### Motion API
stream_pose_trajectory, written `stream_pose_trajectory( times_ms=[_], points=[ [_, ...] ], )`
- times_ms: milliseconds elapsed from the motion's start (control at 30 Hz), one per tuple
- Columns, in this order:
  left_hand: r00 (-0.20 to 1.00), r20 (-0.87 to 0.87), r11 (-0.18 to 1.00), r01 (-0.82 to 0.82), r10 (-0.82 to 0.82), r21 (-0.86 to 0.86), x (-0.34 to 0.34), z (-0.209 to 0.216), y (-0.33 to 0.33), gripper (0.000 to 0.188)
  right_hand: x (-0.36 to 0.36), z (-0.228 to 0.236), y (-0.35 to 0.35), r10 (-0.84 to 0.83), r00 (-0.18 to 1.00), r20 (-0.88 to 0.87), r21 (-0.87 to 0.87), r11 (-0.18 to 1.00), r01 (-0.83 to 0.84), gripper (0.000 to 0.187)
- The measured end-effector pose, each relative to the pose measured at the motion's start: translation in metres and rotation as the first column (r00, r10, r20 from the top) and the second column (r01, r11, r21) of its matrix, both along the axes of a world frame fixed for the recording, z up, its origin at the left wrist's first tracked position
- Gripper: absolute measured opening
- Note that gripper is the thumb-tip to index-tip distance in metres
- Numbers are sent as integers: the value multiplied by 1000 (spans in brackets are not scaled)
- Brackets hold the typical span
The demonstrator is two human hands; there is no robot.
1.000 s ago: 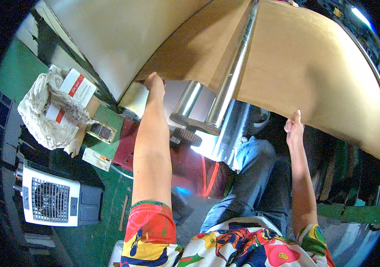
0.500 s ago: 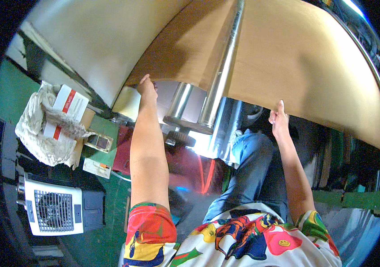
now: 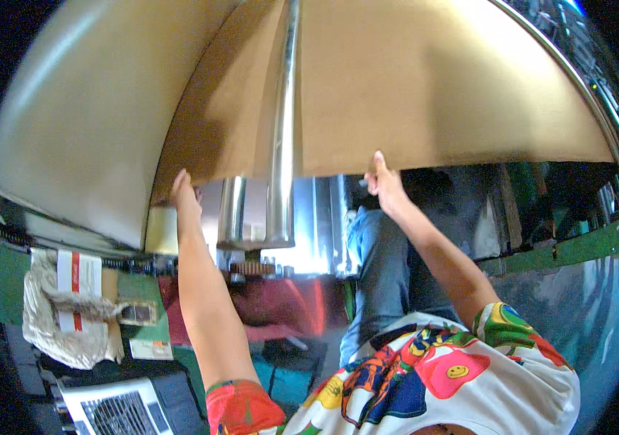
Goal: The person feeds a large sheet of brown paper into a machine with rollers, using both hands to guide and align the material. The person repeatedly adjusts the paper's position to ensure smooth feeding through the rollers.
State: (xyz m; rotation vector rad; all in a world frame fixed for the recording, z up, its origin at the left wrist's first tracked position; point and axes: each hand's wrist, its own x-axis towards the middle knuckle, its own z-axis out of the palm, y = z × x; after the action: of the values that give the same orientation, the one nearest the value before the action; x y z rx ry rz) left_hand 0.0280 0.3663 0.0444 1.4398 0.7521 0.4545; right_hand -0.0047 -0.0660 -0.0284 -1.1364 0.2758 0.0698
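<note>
A wide brown sheet [image 3: 367,94], paper-like and stiff, fills the upper middle, with its near edge running across in front of me. My left hand [image 3: 187,192] pinches that edge near its left end. Toward the middle, my right hand [image 3: 387,187] grips the same edge, its thumb lying on top and the other fingers curled below, partly hidden. Between the hands, a long shiny metal bar [image 3: 282,138] stretches away above the sheet. Beside its near end is a shorter metal cylinder [image 3: 232,210], partly covered by the sheet.
A large smooth pale roller [image 3: 92,101] curves at the left, against the sheet. Below the bar sits a small gear [image 3: 251,268]. At lower left are a white-and-red box [image 3: 88,275], a whitish rag [image 3: 63,341] and a white grilled unit [image 3: 117,409]. A metal rail [image 3: 578,72] borders the right.
The view has turned, so the bar, box and grilled unit sit farther left and the sheet's near edge looks more level. Both hands remain on that edge.
</note>
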Motion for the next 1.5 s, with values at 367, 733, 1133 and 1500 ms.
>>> stream_pose_trajectory(
  times_ms=[367, 733, 1133, 1500],
  points=[
    [969, 31, 969, -246, 246, -5, 2, 8, -5, 21, 5, -9, 16, 68, 997, -40, 4, 998, -68, 52],
    [1000, 12, 999, -12, 11, 37, -5, 10, -9, 22, -2, 4, 37, 140, 990, -6, 5, 990, -140, 49],
    [887, 32, 887, -461, 461, -5, -2, -1, 12, 23, -36, -11, -52, 90, 996, -4, -105, 990, -90, 38],
    [995, 5, 908, -87, 97, -410, -8, 7, -2, 24, -69, -23, -42, 216, 974, 67, -165, 965, -203, 30]
  ],
)
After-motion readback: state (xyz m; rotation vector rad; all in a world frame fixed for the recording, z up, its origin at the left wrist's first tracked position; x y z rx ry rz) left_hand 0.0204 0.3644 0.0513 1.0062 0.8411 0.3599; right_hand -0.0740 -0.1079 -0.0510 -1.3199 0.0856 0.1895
